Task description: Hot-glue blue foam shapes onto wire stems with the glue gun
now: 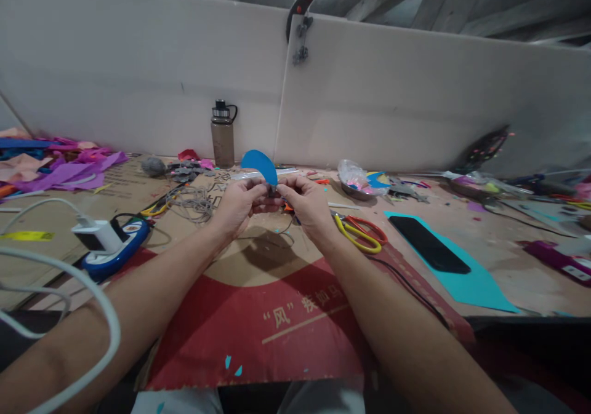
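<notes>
Both hands meet above the cardboard-covered table [258, 266]. My left hand [239, 203] and my right hand [305, 202] are closed in pinches on the lower edge of a blue rounded felt piece [259, 165], which stands up between the fingertips. A small dark bit sits where the thumbs meet; I cannot make it out. Yellow and red handled scissors [361, 232] lie just right of my right hand.
A grey water bottle [223, 134] stands at the white back wall. A black phone [429, 243] rests on a teal sheet [475, 282] at the right. A blue power strip with white charger [111, 242] is at the left. Purple and pink scraps [64, 171] pile far left.
</notes>
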Tool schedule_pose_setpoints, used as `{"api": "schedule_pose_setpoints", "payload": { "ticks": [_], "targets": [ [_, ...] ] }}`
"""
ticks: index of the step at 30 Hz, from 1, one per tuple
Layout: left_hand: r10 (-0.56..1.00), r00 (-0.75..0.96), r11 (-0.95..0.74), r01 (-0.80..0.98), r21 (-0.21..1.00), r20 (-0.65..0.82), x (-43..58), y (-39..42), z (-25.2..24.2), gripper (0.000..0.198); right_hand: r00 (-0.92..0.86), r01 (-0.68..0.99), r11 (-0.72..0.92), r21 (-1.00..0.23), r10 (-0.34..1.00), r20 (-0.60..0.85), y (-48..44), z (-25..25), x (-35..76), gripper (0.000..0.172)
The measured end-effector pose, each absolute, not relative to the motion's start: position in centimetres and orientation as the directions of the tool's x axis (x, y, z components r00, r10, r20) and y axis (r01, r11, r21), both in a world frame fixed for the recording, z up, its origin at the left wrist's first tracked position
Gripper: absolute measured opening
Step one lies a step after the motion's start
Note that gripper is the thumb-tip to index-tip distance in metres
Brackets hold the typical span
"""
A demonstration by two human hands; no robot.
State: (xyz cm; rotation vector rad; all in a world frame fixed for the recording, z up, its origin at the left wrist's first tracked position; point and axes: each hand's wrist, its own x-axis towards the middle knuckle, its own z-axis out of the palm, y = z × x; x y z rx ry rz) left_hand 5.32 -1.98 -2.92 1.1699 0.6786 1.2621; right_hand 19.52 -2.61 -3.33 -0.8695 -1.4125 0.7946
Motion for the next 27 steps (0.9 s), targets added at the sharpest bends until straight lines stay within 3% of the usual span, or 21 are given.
{"api": "schedule_pose_setpoints", "payload": {
  "ticks": [7,12,18,27],
  "targets": [
    [0.951,0.163,-0.208,-0.288,0.935,0.262,5.53,-1.97,-3.12,0.015,0.045,0.341,0.601,-0.722,0.757,0.652,-2.97,-3.63,19.48,0.016],
    [0.926,0.217,-0.229,-0.330,0.916,0.309,5.59,-2.07,-3.34,0.016,-0.005,0.526,0.635,-0.565,0.667,0.745,-2.83,-3.95,19.82,0.011],
    [0.938,0.196,-0.229,-0.265,0.937,0.285,5.51,-1.87,-3.56,0.025,-0.073,0.552,0.673,-0.491,0.626,0.776,-2.88,-3.93,19.86,0.006],
    [0.914,0.163,-0.359,-0.099,0.928,0.371,5.21,-1.63,-3.62,0.025,-0.052,0.527,0.652,-0.545,0.665,0.745,-2.58,-4.19,20.04,0.018]
  ]
}}
